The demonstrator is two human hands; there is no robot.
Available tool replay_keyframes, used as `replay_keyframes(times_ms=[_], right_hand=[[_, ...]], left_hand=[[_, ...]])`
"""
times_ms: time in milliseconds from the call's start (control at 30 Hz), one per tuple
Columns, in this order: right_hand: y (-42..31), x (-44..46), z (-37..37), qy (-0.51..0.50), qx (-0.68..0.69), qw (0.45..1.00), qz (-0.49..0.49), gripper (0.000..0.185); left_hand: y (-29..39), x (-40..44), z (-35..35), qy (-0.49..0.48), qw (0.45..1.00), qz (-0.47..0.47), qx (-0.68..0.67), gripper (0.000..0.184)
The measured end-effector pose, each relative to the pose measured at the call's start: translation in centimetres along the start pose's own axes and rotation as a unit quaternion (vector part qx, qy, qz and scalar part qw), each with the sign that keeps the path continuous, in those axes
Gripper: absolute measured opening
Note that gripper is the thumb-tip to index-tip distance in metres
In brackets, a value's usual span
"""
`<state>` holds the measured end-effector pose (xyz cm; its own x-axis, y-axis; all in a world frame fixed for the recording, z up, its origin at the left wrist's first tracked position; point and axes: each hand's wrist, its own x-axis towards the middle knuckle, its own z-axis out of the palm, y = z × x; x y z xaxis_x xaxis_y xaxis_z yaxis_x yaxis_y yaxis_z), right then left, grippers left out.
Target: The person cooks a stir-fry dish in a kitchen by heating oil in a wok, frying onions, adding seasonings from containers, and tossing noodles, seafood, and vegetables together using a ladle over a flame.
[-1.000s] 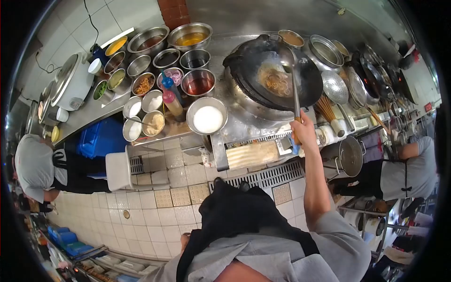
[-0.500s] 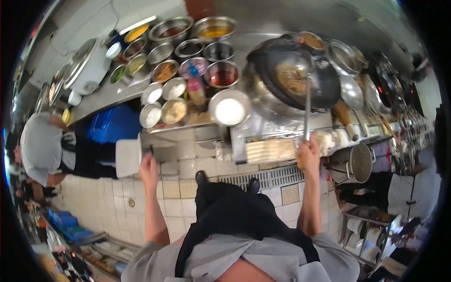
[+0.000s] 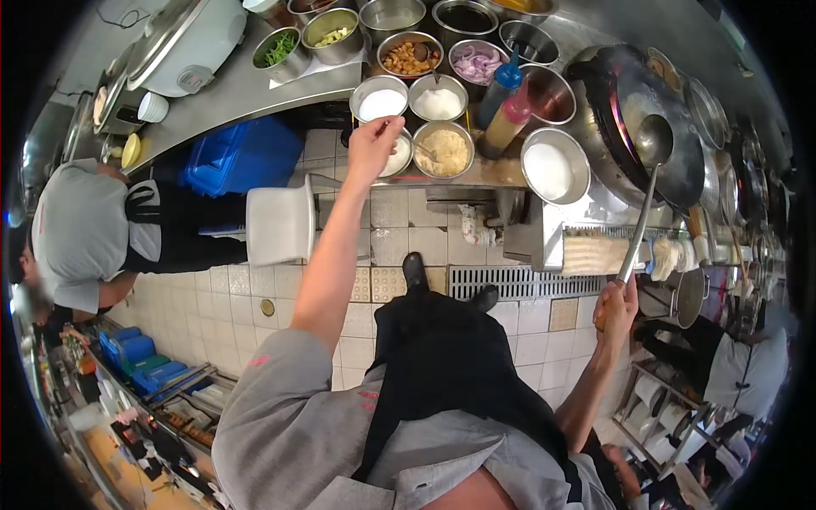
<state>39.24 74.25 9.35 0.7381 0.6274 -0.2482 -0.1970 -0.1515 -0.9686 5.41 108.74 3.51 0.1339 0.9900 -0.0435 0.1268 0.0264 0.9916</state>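
Observation:
My left hand (image 3: 374, 146) is over the small steel bowls at the counter's edge, its fingers pressed together; whatever they hold is too small to make out. Under and behind it are a bowl of white powder (image 3: 382, 104) and another partly covered by the hand. Beside them sits a bowl of tan powder (image 3: 444, 153) with a spoon in it. My right hand (image 3: 616, 308) is closed round the handle of a long ladle (image 3: 654, 141), whose bowl is over the dark wok (image 3: 687, 170) on the stove. The wok's contents are mostly hidden.
Squeeze bottles (image 3: 507, 123), a bowl of red onion (image 3: 476, 63) and a larger white bowl (image 3: 548, 167) stand nearby. A white chair (image 3: 279, 223) and a blue bin (image 3: 242, 155) are at left. One co-worker (image 3: 81, 229) is at far left, another (image 3: 744, 365) at right.
My left hand has risen from low beside my body to the powder bowls, its fingers now together. The view has swung left. My right hand still grips the ladle, now lower beside the stove.

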Motion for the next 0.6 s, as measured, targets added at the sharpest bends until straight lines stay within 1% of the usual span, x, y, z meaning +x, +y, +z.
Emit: replay_keyframes(times_ms=[67, 133, 233, 333, 433, 467, 533, 600], right_hand=[[-1.4, -1.9, 1.0, 0.003, -0.015, 1.000, -0.016, 0.049], [-2.3, -3.9, 1.1, 0.005, 0.007, 1.000, -0.008, 0.050], [-3.7, -7.3, 1.6, 0.004, 0.022, 1.000, 0.002, 0.057], [-4.1, -10.6, 0.7, -0.004, 0.045, 0.998, 0.033, 0.061], [-4.1, -13.7, -0.7, -0.025, 0.079, 0.994, 0.075, 0.064], [-4.3, -14.7, -1.1, -0.031, 0.079, 0.992, 0.091, 0.065], [-4.7, -16.0, -1.4, -0.063, 0.070, 0.989, 0.111, 0.067], [-4.9, -17.1, -1.7, -0.092, 0.088, 0.983, 0.131, 0.067]], left_hand=[[-0.6, 0.2, 0.5, 0.023, 0.998, 0.020, 0.055, 0.029], [0.1, -0.6, 0.8, 0.046, 0.992, 0.057, 0.102, 0.028], [1.6, -2.4, 0.8, 0.061, 0.995, 0.055, 0.056, 0.028], [2.1, -3.3, 1.0, 0.090, 0.993, 0.036, 0.061, 0.028], [1.3, -3.3, 1.6, 0.085, 0.994, 0.017, 0.063, 0.028], [1.1, -3.4, 1.8, 0.083, 0.993, 0.027, 0.075, 0.028], [0.9, -3.6, 2.5, 0.084, 0.994, 0.017, 0.061, 0.028], [0.4, -3.5, 2.9, 0.086, 0.995, 0.013, 0.040, 0.029]])
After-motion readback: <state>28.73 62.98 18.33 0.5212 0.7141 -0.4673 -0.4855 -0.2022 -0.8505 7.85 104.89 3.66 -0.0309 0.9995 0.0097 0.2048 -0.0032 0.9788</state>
